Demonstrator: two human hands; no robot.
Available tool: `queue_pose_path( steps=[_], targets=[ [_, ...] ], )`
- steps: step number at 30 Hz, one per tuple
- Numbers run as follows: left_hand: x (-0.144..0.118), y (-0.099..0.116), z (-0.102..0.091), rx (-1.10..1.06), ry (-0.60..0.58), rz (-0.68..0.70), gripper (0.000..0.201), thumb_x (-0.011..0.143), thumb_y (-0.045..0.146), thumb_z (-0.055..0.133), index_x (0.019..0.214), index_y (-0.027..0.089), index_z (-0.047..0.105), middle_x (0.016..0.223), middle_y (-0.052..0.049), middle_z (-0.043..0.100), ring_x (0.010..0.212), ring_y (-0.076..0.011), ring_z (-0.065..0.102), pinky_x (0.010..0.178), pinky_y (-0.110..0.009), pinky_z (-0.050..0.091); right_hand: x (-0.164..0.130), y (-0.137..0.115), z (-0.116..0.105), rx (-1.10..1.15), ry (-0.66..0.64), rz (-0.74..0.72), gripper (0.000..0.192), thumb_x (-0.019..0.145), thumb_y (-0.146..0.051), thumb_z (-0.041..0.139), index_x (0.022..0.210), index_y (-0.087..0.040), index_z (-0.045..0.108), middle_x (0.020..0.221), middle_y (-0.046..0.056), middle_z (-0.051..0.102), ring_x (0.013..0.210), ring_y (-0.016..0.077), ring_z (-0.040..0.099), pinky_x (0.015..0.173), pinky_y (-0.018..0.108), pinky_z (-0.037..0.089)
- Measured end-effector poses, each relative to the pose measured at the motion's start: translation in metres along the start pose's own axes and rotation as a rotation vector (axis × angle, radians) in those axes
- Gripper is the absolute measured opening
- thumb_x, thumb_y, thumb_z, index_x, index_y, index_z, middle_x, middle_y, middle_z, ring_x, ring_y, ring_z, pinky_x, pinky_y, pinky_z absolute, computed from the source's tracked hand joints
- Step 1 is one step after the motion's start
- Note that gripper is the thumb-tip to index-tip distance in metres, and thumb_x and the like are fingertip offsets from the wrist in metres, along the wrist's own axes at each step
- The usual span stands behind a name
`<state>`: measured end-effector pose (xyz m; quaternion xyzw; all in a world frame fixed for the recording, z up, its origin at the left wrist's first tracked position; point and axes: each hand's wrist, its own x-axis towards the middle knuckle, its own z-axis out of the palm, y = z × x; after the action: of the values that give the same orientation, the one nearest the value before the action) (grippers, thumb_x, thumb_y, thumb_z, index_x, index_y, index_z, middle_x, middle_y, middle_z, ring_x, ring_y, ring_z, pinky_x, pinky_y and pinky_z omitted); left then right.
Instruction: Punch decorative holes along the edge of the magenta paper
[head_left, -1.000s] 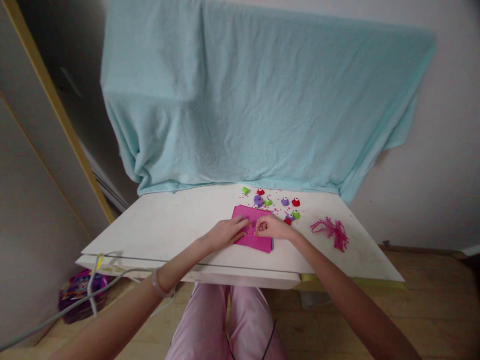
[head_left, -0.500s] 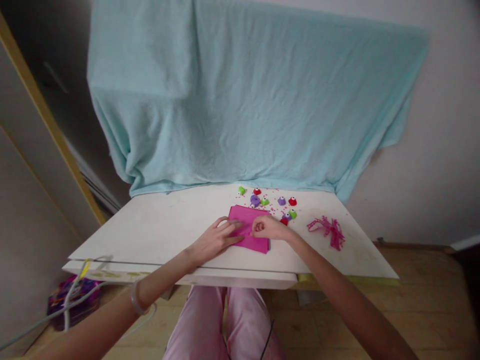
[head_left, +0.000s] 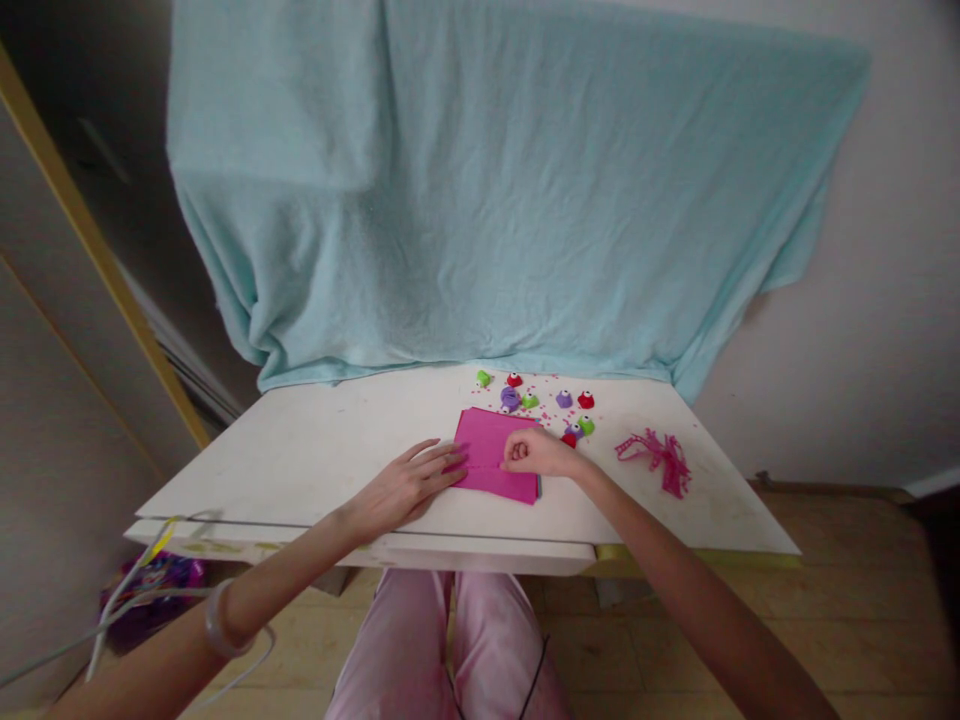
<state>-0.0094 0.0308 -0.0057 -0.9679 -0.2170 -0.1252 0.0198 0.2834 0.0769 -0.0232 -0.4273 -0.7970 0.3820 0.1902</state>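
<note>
On the left of the white wooden table (head_left: 315,450), my left hand (head_left: 401,485) lies flat with fingers spread, only its fingertips (head_left: 450,462) pressing the near left edge of the folded magenta paper sheet (head_left: 491,462). That sheet rests flat at the table's middle, with a crease running across it, so I judge a fold already made and now being pressed down. Right of that, my right hand (head_left: 534,452) is curled shut, knuckles down on the sheet's right part; whether it pinches anything I cannot tell. Beyond the sheet, toward the far edge, sit small green, red and purple plastic craft punches (head_left: 570,400) among scattered pink confetti bits (head_left: 551,385), so some punching looks done. Farther right lies a tangle of pink paper strips (head_left: 660,458), well apart from both hands.
</note>
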Motion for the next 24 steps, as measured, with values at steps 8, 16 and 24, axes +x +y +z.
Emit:
queue_pose_path(
  steps=[8, 16, 24],
  targets=[
    [0.001, 0.0, 0.004, -0.079, 0.0, -0.016, 0.059, 0.08, 0.005, 0.045, 0.136, 0.023, 0.04, 0.144, -0.006, 0.038, 0.136, -0.0194, 0.028, 0.112, -0.042, 0.023, -0.029, -0.049, 0.013, -0.355, 0.393, -0.275, 0.034, 0.084, -0.015, 0.056, 0.117, -0.024, 0.058, 0.117, 0.008, 0.054, 0.107, 0.0198, 0.053, 0.092, 0.037, 0.043],
    [0.007, 0.001, 0.007, -0.127, 0.022, -0.056, 0.053, 0.08, 0.007, 0.047, 0.131, 0.021, 0.045, 0.138, -0.008, 0.046, 0.132, -0.0197, 0.035, 0.111, -0.042, 0.025, -0.047, -0.065, 0.038, -0.772, 0.207, -0.394, 0.036, 0.084, -0.015, 0.055, 0.118, -0.022, 0.059, 0.135, 0.011, 0.046, 0.12, 0.0264, 0.044, 0.099, 0.044, 0.039],
    [0.011, 0.0, 0.005, -0.129, 0.008, -0.044, 0.052, 0.081, 0.008, 0.046, 0.131, 0.022, 0.044, 0.135, -0.007, 0.049, 0.131, -0.0195, 0.036, 0.112, -0.041, 0.023, -0.058, -0.044, 0.025, -0.757, 0.234, -0.383, 0.034, 0.084, -0.012, 0.052, 0.115, -0.021, 0.061, 0.125, 0.01, 0.054, 0.116, 0.0252, 0.047, 0.097, 0.043, 0.041]
  ],
)
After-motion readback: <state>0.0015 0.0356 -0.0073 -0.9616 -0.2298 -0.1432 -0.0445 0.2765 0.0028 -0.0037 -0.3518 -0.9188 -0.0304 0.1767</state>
